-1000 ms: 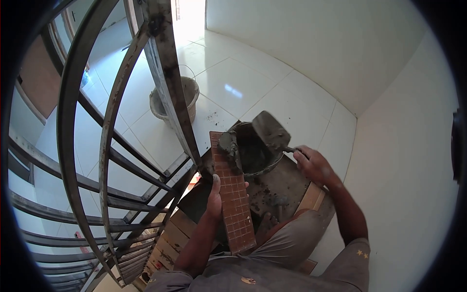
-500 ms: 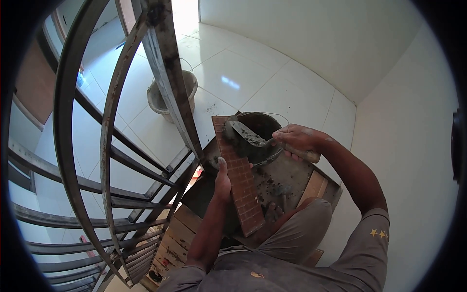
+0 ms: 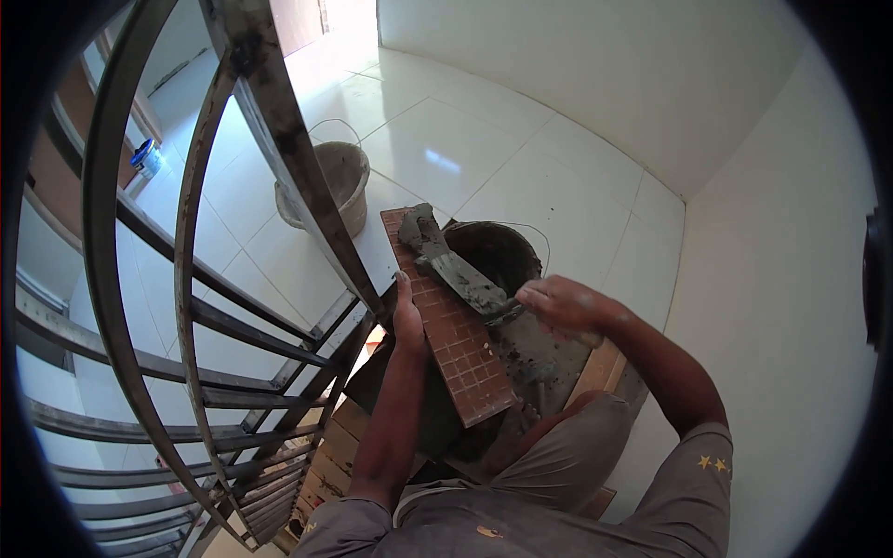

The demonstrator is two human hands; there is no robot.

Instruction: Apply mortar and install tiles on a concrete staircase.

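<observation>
My left hand [image 3: 406, 314] grips the left edge of a long, narrow reddish-brown tile [image 3: 458, 349], its thumb on the edge and its other fingers hidden. The tile's gridded back faces up. My right hand [image 3: 561, 307] is closed round the handle of a trowel [image 3: 468, 283], slightly blurred. The trowel's blade lies across the far part of the tile, smeared with grey mortar. A lump of wet mortar [image 3: 420, 231] sits on the tile's far end, just beyond the blade tip. Behind the blade stands a dark bucket [image 3: 507, 249], with mortar on its rim.
Metal railing bars [image 3: 307, 167] curve along my left side. A second bucket [image 3: 353, 186] stands beyond them on white floor tiles [image 3: 484, 121]. Mortar crumbs lie on the grey surface by my foot. A pale wall [image 3: 772, 279] rises on the right. A small blue tub [image 3: 146, 158] stands far left.
The trowel has come out from over the bucket onto the tile, and a mortar lump now shows at the tile's far end. My left hand and the tile have shifted slightly left and away.
</observation>
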